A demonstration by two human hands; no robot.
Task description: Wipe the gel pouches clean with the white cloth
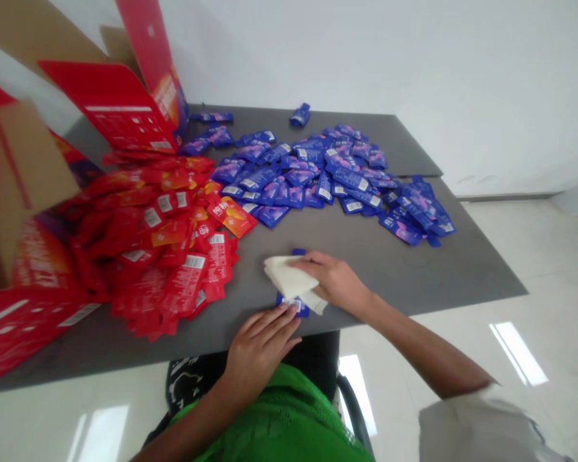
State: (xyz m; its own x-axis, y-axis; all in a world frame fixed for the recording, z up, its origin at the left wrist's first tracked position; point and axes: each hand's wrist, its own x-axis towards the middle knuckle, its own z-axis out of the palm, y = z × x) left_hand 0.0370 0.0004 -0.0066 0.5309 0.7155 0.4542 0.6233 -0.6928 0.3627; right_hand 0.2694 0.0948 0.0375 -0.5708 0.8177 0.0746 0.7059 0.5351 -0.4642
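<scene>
White wall [366, 77], grey tabletop [414, 263], scattered blue sachets [293, 179]

Heaped red sachets [164, 256]; open cardboard carton [24, 179]

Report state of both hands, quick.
Left hand: open, fingers flat on a blue sachet.
Right hand: open, lying on a folded white tissue, no clear grip.
</scene>
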